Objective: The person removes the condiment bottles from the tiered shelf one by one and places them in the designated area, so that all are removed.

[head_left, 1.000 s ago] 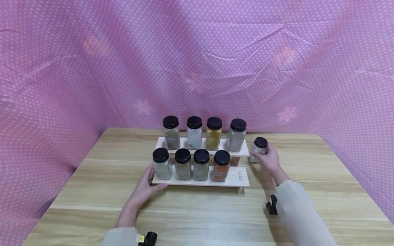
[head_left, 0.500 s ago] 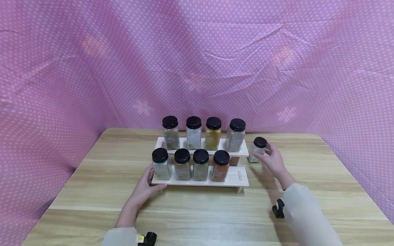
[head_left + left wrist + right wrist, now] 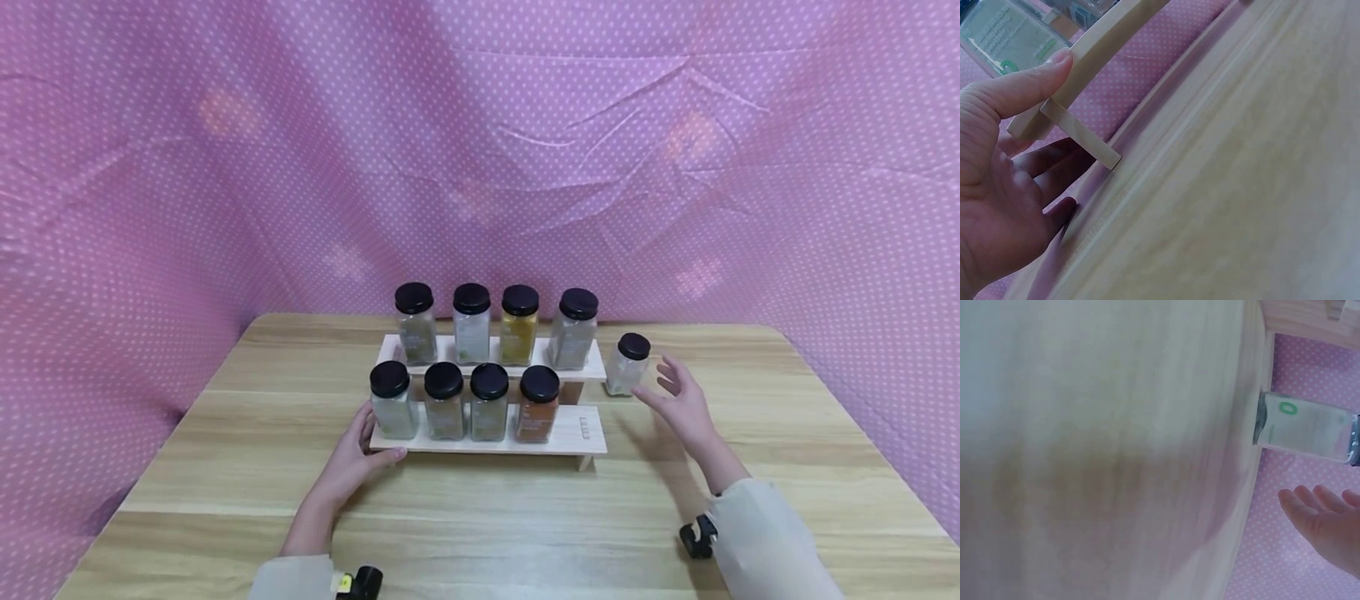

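The clear, black-lidded jar (image 3: 626,377) stands on the table (image 3: 495,525), just beside the right hand (image 3: 681,407), which is released from it. A green ring mark (image 3: 1288,408) shows on its side; I can't read any lettering there. The left hand (image 3: 352,460) grips the wooden rack (image 3: 572,427).

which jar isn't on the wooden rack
The jar just past the right end of the rack, nearest the right hand: it stands on the tabletop, while the other eight jars stand on the two shelves.
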`<state>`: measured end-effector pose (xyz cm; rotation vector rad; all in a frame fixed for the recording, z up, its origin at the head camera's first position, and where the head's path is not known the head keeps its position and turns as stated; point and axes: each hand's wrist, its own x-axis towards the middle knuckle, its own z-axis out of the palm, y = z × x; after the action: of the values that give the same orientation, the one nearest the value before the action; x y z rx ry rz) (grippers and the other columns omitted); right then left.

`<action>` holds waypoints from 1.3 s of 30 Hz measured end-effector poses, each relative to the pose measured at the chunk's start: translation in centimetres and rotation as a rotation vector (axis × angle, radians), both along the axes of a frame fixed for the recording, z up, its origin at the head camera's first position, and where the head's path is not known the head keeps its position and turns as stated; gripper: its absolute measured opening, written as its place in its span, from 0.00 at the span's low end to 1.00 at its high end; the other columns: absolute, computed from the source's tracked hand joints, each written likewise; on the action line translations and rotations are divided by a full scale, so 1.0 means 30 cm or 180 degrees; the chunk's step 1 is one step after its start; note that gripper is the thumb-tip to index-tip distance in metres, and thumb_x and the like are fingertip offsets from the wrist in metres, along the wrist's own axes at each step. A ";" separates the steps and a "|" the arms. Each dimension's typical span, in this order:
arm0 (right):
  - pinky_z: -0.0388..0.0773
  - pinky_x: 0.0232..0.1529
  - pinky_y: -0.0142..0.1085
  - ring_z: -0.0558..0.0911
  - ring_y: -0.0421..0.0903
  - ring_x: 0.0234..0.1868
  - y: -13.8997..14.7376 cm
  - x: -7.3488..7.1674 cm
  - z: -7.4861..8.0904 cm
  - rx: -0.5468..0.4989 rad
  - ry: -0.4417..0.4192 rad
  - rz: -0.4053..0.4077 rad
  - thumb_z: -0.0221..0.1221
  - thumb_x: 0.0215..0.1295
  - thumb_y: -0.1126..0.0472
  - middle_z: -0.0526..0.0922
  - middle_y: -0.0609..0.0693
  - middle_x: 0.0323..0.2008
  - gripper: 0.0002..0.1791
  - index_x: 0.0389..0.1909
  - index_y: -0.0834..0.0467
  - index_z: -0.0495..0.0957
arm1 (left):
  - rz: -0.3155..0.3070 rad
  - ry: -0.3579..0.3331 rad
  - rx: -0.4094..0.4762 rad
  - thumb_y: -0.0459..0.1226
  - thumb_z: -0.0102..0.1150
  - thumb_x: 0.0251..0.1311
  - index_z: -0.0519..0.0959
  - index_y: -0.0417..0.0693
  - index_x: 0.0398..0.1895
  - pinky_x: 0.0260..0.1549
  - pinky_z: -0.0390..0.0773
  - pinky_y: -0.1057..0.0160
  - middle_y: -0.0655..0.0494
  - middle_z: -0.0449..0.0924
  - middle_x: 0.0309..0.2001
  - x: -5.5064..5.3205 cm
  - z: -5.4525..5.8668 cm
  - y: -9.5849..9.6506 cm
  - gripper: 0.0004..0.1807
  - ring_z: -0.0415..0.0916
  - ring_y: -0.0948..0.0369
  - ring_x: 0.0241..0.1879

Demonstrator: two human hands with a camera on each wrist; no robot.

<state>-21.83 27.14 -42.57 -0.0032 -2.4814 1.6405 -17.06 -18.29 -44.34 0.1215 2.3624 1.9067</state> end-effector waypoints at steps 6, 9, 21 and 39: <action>0.59 0.54 0.49 0.58 0.59 0.58 -0.024 0.063 0.037 -0.0144 0.0134 0.0026 0.60 0.52 0.58 0.55 0.67 0.59 0.43 0.64 0.63 0.45 | 0.0011 0.0015 -0.0015 0.38 0.67 0.41 0.44 0.50 0.66 0.57 0.43 0.51 0.40 0.46 0.64 -0.004 -0.006 -0.004 0.51 0.42 0.49 0.62; 0.57 0.53 0.50 0.57 0.61 0.58 -0.046 0.100 0.069 -0.0188 0.0165 0.0037 0.60 0.52 0.58 0.54 0.68 0.59 0.44 0.63 0.65 0.45 | 0.0026 0.0025 -0.0024 0.39 0.67 0.40 0.44 0.51 0.66 0.57 0.44 0.51 0.41 0.46 0.64 -0.008 -0.013 -0.006 0.51 0.43 0.50 0.62; 0.62 0.52 0.46 0.63 0.56 0.55 -0.171 0.223 0.134 -0.0300 0.0254 -0.0048 0.60 0.52 0.62 0.63 0.65 0.55 0.38 0.60 0.68 0.52 | 0.0017 0.0049 -0.0019 0.39 0.67 0.40 0.45 0.50 0.65 0.57 0.44 0.50 0.40 0.47 0.63 -0.007 -0.015 -0.005 0.51 0.43 0.49 0.62; 0.64 0.51 0.45 0.67 0.56 0.51 -0.386 0.243 0.137 -0.0645 0.0475 0.0533 0.62 0.47 0.70 0.68 0.64 0.50 0.30 0.53 0.69 0.63 | 0.0011 0.0096 0.0040 0.37 0.67 0.40 0.46 0.51 0.65 0.57 0.45 0.51 0.40 0.48 0.63 -0.005 -0.012 -0.005 0.50 0.44 0.49 0.61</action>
<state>-14.56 15.57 -38.47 0.2981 -2.2496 1.8768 -17.20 -18.45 -44.71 0.1485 2.3715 1.9350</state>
